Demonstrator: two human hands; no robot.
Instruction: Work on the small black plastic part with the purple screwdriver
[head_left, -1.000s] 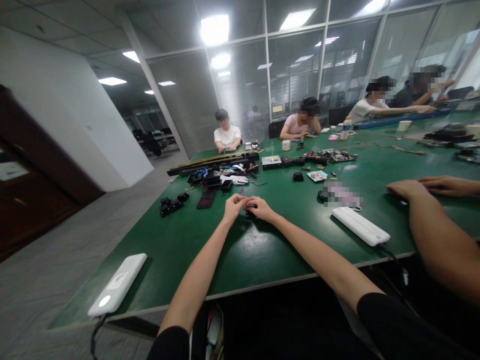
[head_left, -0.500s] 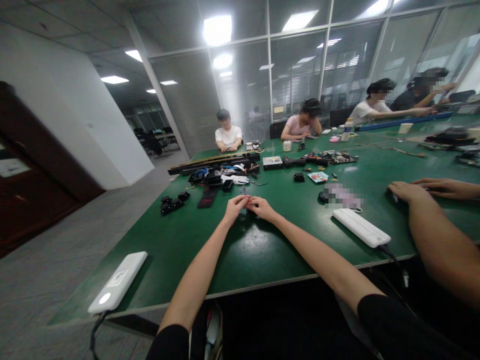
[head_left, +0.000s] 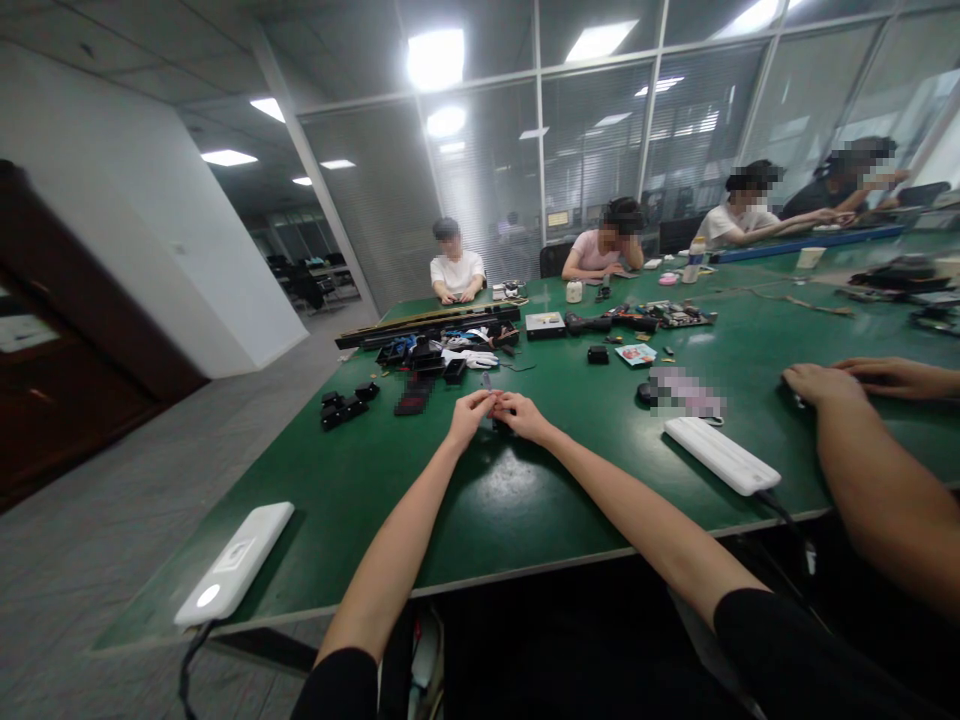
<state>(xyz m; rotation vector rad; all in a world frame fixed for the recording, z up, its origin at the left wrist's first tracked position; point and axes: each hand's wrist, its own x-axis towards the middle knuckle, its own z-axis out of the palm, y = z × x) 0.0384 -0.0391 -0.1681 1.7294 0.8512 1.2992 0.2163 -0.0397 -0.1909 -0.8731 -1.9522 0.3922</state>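
My left hand (head_left: 471, 416) and my right hand (head_left: 523, 416) meet above the green table (head_left: 570, 480), fingertips pinched together. Between them a small, thin, greyish translucent piece (head_left: 487, 381) sticks up past the fingers. Its kind is too small to make out, and most of it is hidden by the fingers. Something dark shows just under my right hand. Left of my hands lie a dark red and black blurred item (head_left: 414, 396) and several small black boxes (head_left: 348, 406). An open black box (head_left: 455, 371) lies just beyond my left hand.
A pile of black parts and gloves (head_left: 471, 358) lies ahead. White power banks with cables rest at the left (head_left: 236, 565) and right (head_left: 721, 456). A co-worker's hands (head_left: 825, 385) are at the right. Several people sit across the table. A bottle (head_left: 694, 260) stands far right.
The thin piece between my fingers tilts slightly further left. My hands otherwise stay in place. The co-worker's near hand at the right has shifted a little to the right.
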